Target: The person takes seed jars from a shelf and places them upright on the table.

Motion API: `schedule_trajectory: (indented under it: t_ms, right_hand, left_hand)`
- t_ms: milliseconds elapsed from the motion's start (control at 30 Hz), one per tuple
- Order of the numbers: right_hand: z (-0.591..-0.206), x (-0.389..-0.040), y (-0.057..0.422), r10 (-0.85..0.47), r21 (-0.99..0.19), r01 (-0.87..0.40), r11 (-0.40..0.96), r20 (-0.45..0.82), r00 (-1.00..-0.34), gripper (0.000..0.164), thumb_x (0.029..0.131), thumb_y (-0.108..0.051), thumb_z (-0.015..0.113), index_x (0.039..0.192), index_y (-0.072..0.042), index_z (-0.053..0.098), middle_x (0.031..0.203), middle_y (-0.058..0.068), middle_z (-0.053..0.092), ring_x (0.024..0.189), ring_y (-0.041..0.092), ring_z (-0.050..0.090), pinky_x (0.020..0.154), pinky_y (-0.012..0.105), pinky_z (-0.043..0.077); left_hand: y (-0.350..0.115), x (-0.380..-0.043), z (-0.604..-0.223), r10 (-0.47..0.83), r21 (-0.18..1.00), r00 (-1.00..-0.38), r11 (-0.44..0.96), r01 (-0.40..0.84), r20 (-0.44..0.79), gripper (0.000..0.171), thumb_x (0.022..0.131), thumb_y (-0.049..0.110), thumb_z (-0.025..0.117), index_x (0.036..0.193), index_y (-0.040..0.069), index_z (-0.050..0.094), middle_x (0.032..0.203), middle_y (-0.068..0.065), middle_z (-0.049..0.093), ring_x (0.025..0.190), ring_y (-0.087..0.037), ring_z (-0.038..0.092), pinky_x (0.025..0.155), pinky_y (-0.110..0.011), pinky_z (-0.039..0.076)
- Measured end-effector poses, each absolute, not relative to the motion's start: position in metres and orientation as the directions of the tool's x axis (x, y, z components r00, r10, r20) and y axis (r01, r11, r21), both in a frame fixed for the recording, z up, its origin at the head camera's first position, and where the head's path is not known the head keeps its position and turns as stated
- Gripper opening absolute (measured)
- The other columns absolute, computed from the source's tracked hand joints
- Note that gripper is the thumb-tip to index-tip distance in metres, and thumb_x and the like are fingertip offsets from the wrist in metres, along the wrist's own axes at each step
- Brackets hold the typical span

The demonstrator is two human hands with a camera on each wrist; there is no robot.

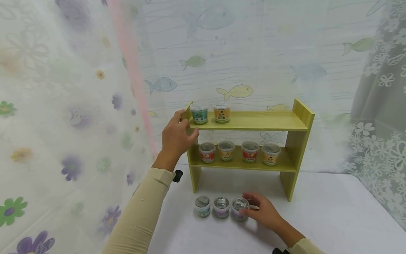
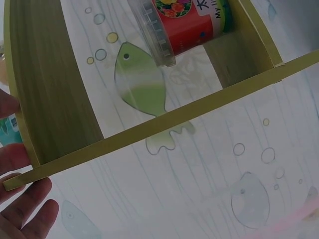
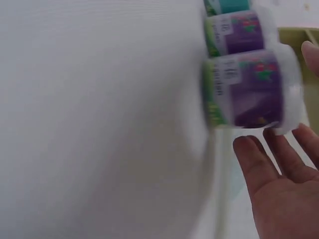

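My left hand [image 1: 179, 134] grips the left end of a yellow-green wooden shelf [image 1: 263, 120] at its upper board. In the left wrist view, fingertips [image 2: 30, 204] show on both sides of the board's corner. Beside that hand, a teal-labelled lidded cup [image 1: 200, 114] stands on the top board, with an orange-labelled cup [image 1: 221, 113] to its right. Down on the table, my right hand [image 1: 264, 211] is around the right side of a purple-labelled cup [image 1: 238, 214]. Its fingers [image 3: 254, 162] are extended beside the cup, thumb apart from them in the right wrist view.
Another purple-labelled cup [image 1: 221, 210] and a teal-labelled cup [image 1: 203, 210] stand to the left in the same row. The middle board bears several red- and orange-labelled cups [image 1: 249, 154]. A white cloth covers the table [image 1: 333, 204]; patterned curtains [image 1: 269, 53] hang behind.
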State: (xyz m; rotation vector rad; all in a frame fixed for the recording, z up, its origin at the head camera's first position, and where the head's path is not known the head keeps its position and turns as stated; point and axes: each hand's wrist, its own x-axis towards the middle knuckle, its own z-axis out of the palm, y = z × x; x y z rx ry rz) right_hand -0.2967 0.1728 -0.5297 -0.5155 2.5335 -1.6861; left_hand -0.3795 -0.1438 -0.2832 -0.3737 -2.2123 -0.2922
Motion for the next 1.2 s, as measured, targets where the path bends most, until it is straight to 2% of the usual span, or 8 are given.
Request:
schedule_trajectory:
  t_ms: [133,267,433,633,867,967,1200]
  right_hand:
    - [-0.512,-0.299,0.172,-0.299,-0.888,-0.283,0.362,0.177,-0.938,0.063,0.088,-0.031,0.083,0.142,-0.008,0.057,0.142,0.020,0.062,0.131,0.040,0.060,0.101,0.044,0.056]
    - [-0.493,-0.304,0.171,-0.288,-0.878,-0.296,0.376,0.193,-0.938,0.062,0.088,-0.029,0.084,0.141,-0.012,0.058,0.141,0.012,0.063,0.134,0.037,0.058,0.104,0.047,0.054]
    - [-0.473,-0.309,0.171,-0.318,-0.853,-0.361,0.377,0.247,-0.916,0.063,0.088,-0.029,0.084,0.141,-0.010,0.056,0.142,0.012,0.062,0.133,0.036,0.058,0.106,0.053,0.051]
    - [-0.446,-0.309,0.168,-0.333,-0.824,-0.419,0.382,0.301,-0.894,0.063,0.088,-0.032,0.083,0.142,-0.011,0.057,0.142,0.011,0.063,0.133,0.033,0.059,0.106,0.053,0.052]
    - [-0.406,-0.308,0.160,-0.352,-0.776,-0.508,0.372,0.389,-0.851,0.060,0.088,-0.025,0.084,0.138,-0.006,0.059,0.139,0.013,0.064,0.129,0.033,0.061,0.104,0.048,0.054]
    - [-0.388,-0.309,0.157,-0.361,-0.751,-0.542,0.378,0.420,-0.833,0.056,0.088,-0.024,0.084,0.136,-0.008,0.061,0.137,0.011,0.065,0.128,0.033,0.063,0.103,0.049,0.054]
    - [-0.349,-0.316,0.151,-0.379,-0.620,-0.649,0.442,0.526,-0.761,0.054,0.088,-0.026,0.085,0.134,-0.009,0.063,0.134,0.008,0.067,0.124,0.029,0.064,0.104,0.053,0.053]
  left_hand:
    - [-0.143,-0.378,-0.282,0.164,0.081,-0.593,0.928,0.364,0.789,0.034,0.092,0.042,0.071,0.083,0.010,0.067,0.148,-0.008,0.056,0.107,-0.027,0.069,0.069,-0.042,0.060]
    - [-0.144,-0.378,-0.283,0.163,0.080,-0.593,0.929,0.362,0.788,0.033,0.092,0.042,0.072,0.083,0.010,0.067,0.149,-0.007,0.055,0.106,-0.027,0.069,0.068,-0.042,0.059]
    - [-0.143,-0.378,-0.283,0.164,0.079,-0.589,0.928,0.364,0.791,0.033,0.093,0.041,0.072,0.083,0.010,0.068,0.150,-0.007,0.055,0.104,-0.027,0.069,0.066,-0.042,0.059]
    - [-0.144,-0.378,-0.283,0.166,0.078,-0.590,0.927,0.366,0.790,0.033,0.093,0.042,0.071,0.084,0.010,0.068,0.151,-0.007,0.054,0.103,-0.027,0.068,0.066,-0.042,0.058]
    - [-0.146,-0.377,-0.284,0.176,0.067,-0.582,0.926,0.371,0.794,0.033,0.093,0.042,0.071,0.083,0.010,0.068,0.149,-0.008,0.056,0.105,-0.027,0.069,0.066,-0.042,0.059]
    - [-0.146,-0.377,-0.284,0.173,0.069,-0.579,0.926,0.371,0.797,0.034,0.092,0.042,0.072,0.083,0.010,0.068,0.149,-0.008,0.055,0.105,-0.027,0.069,0.066,-0.042,0.059]
    - [-0.146,-0.380,-0.286,0.176,0.073,-0.563,0.917,0.392,0.808,0.033,0.093,0.041,0.072,0.083,0.010,0.067,0.148,-0.008,0.056,0.105,-0.027,0.069,0.069,-0.043,0.059]
